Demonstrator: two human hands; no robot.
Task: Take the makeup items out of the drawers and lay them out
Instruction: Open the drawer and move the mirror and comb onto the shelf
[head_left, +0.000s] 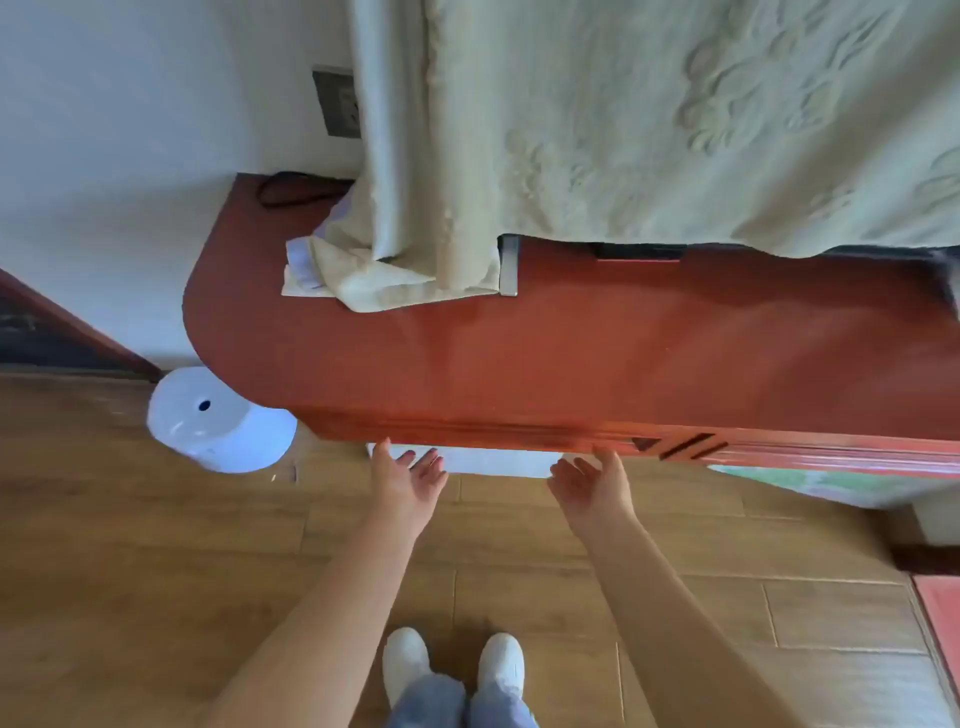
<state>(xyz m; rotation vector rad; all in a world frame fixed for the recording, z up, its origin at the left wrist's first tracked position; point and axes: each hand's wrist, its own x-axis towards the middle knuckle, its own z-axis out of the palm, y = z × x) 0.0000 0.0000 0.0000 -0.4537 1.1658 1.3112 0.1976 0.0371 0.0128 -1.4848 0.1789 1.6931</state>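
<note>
A red-brown wooden dressing table (571, 353) runs across the middle of the view, its top bare in front. Under its front edge a white drawer front (493, 460) shows as a pale strip. My left hand (408, 480) is open, palm up, with its fingertips at the left end of that strip. My right hand (595, 480) is open too, palm up, fingers reaching under the table edge at the strip's right end. Neither hand holds anything. No makeup items are visible; the drawer's inside is hidden beneath the tabletop.
A pale green curtain (649, 130) hangs over the back of the table, its corner bunched on the top. A white round bin (218, 421) stands on the wooden floor at the table's left end. A wall socket (337, 101) and dark cable (291, 189) sit behind.
</note>
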